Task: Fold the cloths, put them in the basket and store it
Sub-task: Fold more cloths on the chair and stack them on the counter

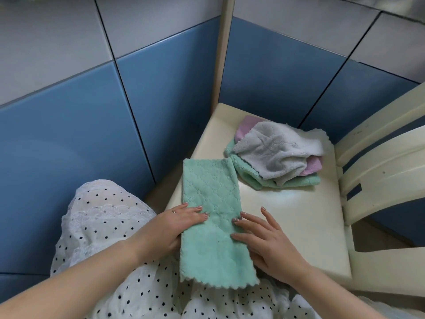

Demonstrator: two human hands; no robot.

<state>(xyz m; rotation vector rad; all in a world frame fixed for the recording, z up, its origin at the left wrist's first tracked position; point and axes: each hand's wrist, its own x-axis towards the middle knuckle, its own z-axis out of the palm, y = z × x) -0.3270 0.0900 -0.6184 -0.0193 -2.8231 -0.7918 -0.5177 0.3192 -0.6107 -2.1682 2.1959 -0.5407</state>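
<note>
A mint green cloth (pixel 212 217), folded into a long strip, lies on the cream chair seat (pixel 287 215) with its near end hanging over the seat's front edge onto my lap. My left hand (pixel 174 226) rests flat on the strip's left edge, fingers spread. At the right edge my right hand (pixel 264 240) lies flat, fingertips touching the cloth. Neither hand grips it. At the back of the seat sits a loose pile: a grey cloth (pixel 273 150) on top, a pink cloth (pixel 246 127) and another green cloth (pixel 253 178) beneath. No basket is in view.
The chair's cream backrest slats (pixel 377 157) rise at the right. Blue and grey tiled walls (pixel 92 125) meet in a corner behind the seat, with a cream vertical post (pixel 224 49) there. My white polka-dot skirt (pixel 110 226) covers my lap at the lower left.
</note>
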